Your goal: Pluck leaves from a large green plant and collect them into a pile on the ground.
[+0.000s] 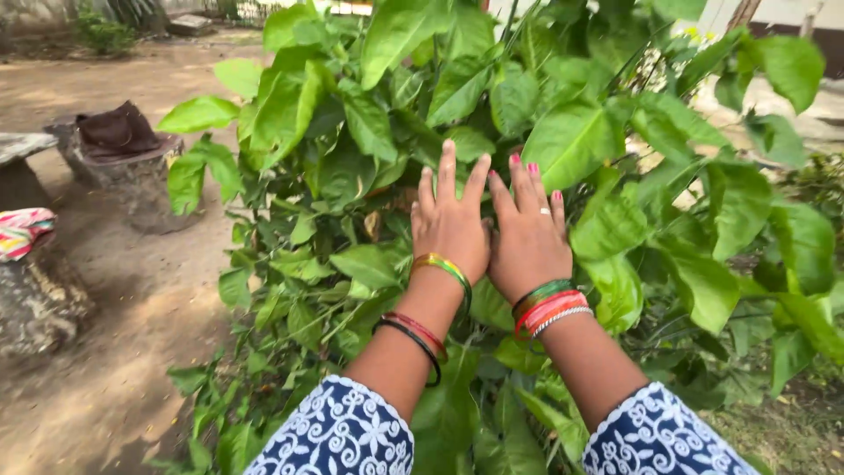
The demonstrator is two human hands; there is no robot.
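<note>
Head view: both hands flat against the shrub

Left hand (451,230) and right hand (528,237) lie side by side, fingers spread, gripping nothing. Broad-leaved green shrub (571,141) spreads from nine to three o'clock; both hands touch it equally, fingertips toward twelve.

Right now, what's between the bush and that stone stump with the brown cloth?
In the head view, only bare sandy ground lies between the leafy bush and the stone stump.

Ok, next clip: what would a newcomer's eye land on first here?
Two hands side by side at centre, the left hand and right hand, fingers spread against a big leafy green bush, with bright bangles on the wrists. At far left, a stone stump with a dark cloth on bare dirt.
</note>
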